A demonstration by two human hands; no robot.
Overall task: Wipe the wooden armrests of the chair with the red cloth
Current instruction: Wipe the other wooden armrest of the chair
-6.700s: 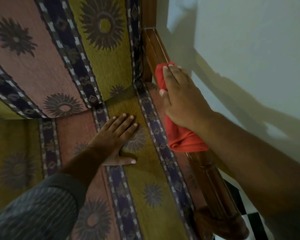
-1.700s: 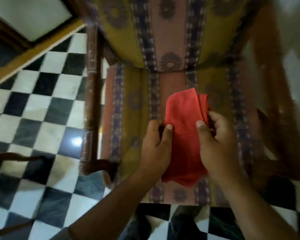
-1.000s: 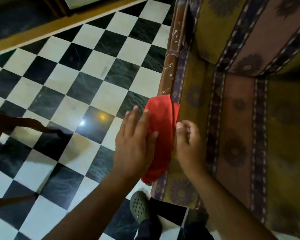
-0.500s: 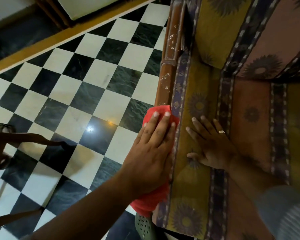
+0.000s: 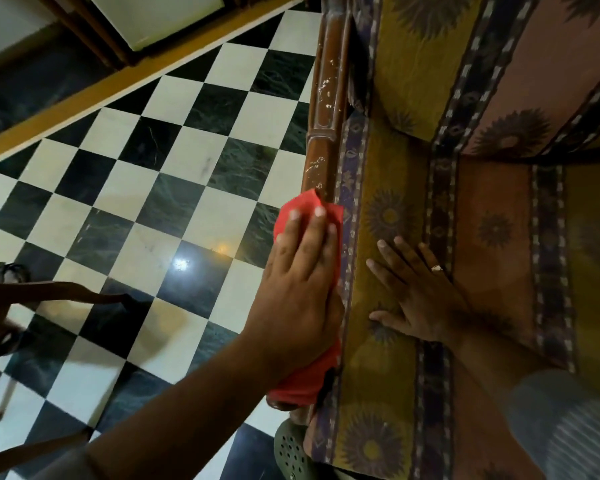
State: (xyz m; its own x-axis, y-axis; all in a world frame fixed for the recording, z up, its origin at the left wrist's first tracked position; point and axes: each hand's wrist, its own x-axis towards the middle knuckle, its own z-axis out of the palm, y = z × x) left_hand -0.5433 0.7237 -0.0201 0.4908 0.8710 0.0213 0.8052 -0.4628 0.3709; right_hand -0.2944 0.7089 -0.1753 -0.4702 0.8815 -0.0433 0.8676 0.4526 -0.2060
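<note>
The chair's left wooden armrest is dark brown with pale specks and runs from the top down the middle of the view. The folded red cloth lies along its near half. My left hand rests flat on top of the cloth with fingers pointing up the rail, pressing it onto the wood. My right hand, with a ring on one finger, lies spread and palm down on the patterned seat cushion just right of the armrest, holding nothing. The cloth and my left hand hide the armrest's near end.
A black-and-white checkered floor lies left of the chair. A dark wooden piece of furniture stands at the left edge. A yellow-brown wooden frame crosses the top left. A green shoe is at the bottom.
My right hand let go of the red cloth and moved onto the seat cushion. My left hand flattened on the cloth over the left armrest and stays there.
</note>
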